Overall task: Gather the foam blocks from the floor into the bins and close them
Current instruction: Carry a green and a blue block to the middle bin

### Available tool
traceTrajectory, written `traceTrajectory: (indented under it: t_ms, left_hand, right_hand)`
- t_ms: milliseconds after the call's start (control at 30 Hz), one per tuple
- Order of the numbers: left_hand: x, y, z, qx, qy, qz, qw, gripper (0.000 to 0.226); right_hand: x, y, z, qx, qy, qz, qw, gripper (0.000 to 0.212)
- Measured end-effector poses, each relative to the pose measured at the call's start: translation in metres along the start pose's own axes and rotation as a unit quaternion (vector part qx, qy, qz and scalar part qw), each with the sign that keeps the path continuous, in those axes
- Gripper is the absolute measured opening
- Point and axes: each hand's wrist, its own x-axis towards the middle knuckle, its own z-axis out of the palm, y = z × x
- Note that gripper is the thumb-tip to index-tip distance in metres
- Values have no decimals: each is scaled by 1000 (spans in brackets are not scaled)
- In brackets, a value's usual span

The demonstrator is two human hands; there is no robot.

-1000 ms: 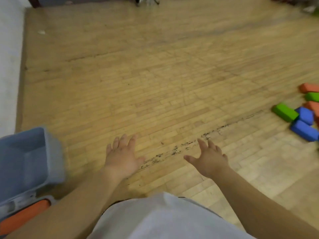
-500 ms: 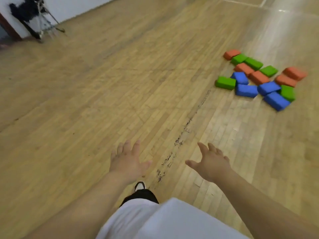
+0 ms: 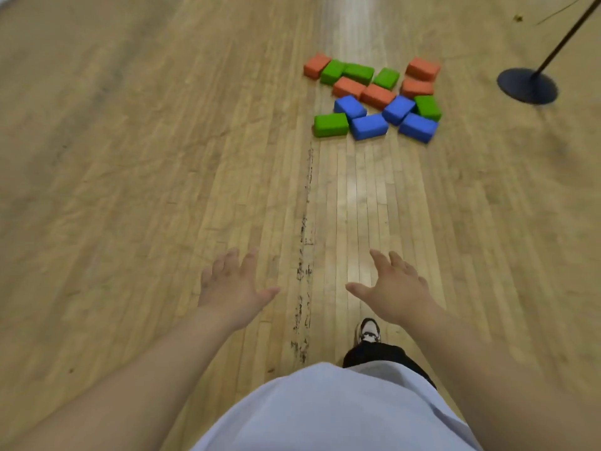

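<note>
Several foam blocks lie in a loose pile on the wooden floor ahead: a green block [image 3: 330, 125] nearest at the left, a blue block [image 3: 369, 125] beside it, an orange block [image 3: 377, 96] in the middle, and more behind. My left hand [image 3: 231, 288] and my right hand [image 3: 395, 289] are held out in front of me, palms down, fingers spread, holding nothing. Both hands are well short of the pile. No bin is in view.
A black round stand base [image 3: 527, 85] with a thin pole stands to the right of the blocks. A dark scuff line [image 3: 305, 242] runs along the floorboards between my hands. My shoe [image 3: 368, 331] steps forward under my right hand.
The view has swung right, away from the grey bin, which has left the frame. The block pile now lies straight ahead and closer. A black stand has come into view.
</note>
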Motion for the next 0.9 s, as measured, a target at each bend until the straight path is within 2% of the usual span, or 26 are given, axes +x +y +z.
traceTrajectory:
  t_ms: [267, 600, 900]
  left_hand:
    - [102, 50, -25, 4, -13, -9, 1000, 93]
    - [227, 158, -89, -40, -10, -38, 998, 92]
    - [371, 166, -148, -48, -6, -36, 998, 90]
  right_hand:
    - [116, 17, -46, 0, -2, -4, 1000, 101]
    - [275, 56, -178, -44, -12, -44, 998, 101]
    - [412, 35, -237, -34, -16, -24, 999, 101]
